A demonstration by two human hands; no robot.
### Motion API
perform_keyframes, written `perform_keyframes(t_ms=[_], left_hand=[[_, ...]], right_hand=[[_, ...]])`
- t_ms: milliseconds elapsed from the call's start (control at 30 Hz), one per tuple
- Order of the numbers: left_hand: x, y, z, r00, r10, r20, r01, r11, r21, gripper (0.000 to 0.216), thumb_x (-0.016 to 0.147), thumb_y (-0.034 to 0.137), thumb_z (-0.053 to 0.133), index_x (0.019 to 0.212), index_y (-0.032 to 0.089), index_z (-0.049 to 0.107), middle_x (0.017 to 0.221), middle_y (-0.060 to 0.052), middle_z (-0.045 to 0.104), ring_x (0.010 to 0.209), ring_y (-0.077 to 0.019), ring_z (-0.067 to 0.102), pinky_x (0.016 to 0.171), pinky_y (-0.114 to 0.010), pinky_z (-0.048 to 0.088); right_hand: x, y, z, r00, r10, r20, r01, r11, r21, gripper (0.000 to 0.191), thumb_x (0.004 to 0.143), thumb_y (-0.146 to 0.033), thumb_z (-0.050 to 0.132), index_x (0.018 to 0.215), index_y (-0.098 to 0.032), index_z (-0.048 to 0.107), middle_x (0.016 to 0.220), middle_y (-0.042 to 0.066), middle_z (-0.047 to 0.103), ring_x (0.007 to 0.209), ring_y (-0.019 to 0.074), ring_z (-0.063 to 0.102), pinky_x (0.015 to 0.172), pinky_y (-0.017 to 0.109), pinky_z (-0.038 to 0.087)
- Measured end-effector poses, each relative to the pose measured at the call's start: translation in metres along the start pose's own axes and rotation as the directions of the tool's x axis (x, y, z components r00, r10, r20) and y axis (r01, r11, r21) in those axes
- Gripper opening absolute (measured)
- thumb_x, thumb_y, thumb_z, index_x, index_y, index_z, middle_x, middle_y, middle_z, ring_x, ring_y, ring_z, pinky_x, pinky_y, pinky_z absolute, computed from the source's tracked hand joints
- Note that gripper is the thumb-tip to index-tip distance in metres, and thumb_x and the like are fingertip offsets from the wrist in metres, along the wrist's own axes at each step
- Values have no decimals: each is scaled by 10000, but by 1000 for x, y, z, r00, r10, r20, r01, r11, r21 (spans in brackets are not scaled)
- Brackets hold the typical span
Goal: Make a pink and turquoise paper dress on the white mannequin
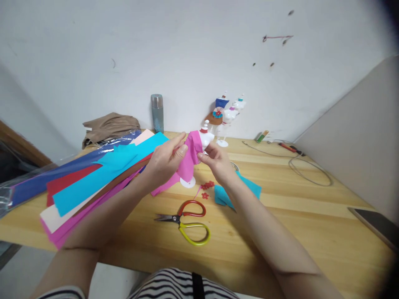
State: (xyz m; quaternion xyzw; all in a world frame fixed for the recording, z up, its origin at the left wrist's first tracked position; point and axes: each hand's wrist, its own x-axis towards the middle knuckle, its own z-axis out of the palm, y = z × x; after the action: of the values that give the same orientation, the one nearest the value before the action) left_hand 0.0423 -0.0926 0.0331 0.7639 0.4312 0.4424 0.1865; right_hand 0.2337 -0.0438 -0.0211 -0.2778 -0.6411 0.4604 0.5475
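Observation:
A small white mannequin with a dark red band at its neck stands on a round white base. Pink fabric drapes over its left side and hangs down. My left hand pinches the fabric at its left edge, thumb on top. On the other side, my right hand grips the fabric's right edge close to the mannequin's body, with some fingers hidden behind. Below lie open scissors with one red and one yellow handle. Small red felt flowers rest between the scissors and the mannequin.
Coloured fabric sheets are piled on the left. Teal fabric lies under my right forearm. Several small mannequins and a flask stand at the back. A cable and a dark phone-like slab lie right.

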Motion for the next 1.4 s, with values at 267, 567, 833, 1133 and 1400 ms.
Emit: perform_keyframes(t_ms=[267, 567, 833, 1133, 1400], left_hand=[[8, -3, 3, 1000, -8, 5, 8, 1000, 20, 366, 974, 376, 424, 669, 189, 505, 631, 17, 506, 637, -134, 475, 597, -283, 340], [21, -12, 11, 992, -59, 113, 96, 926, -365, 254, 837, 347, 614, 955, 154, 730, 979, -65, 771, 935, -188, 702, 824, -292, 545], [25, -7, 4, 990, -140, -23, 130, 963, -237, 213, 825, 286, 634, 909, 141, 765, 928, -74, 800, 845, -181, 723, 761, -292, 564], [31, -3, 8, 981, -169, 91, 183, 967, -178, 260, 761, 339, 734, 930, 143, 735, 952, -64, 768, 883, -192, 692, 808, -329, 555], [27, -10, 20, 983, -175, 49, 181, 973, -147, 315, 733, 328, 750, 1009, 174, 747, 1000, -50, 770, 921, -204, 688, 873, -361, 552]], right_hand=[[1, 1, -1, 1000, 16, -8, -17, 999, -47, 281, 778, -416, 788, 999, -269, 694, 1105, 47, 768, 1072, 264, 700, 955, 461, 566], [1, -1, 1, 1000, 20, -12, -20, 1000, -6, 300, 753, -398, 824, 996, -264, 709, 1108, 48, 773, 1065, 267, 702, 961, 472, 568], [0, 2, -1, 999, 36, -12, -36, 999, -28, 322, 763, -448, 814, 995, -254, 705, 1072, 54, 764, 992, 254, 699, 868, 443, 590], [0, -2, 0, 999, 37, -8, -37, 999, -27, 370, 736, -452, 860, 1023, -270, 713, 1082, 45, 769, 1029, 264, 704, 890, 449, 594], [-2, -1, 2, 999, 26, -18, -27, 999, -44, 433, 725, -501, 869, 1051, -258, 720, 1105, 56, 773, 1033, 265, 718, 887, 430, 589]])
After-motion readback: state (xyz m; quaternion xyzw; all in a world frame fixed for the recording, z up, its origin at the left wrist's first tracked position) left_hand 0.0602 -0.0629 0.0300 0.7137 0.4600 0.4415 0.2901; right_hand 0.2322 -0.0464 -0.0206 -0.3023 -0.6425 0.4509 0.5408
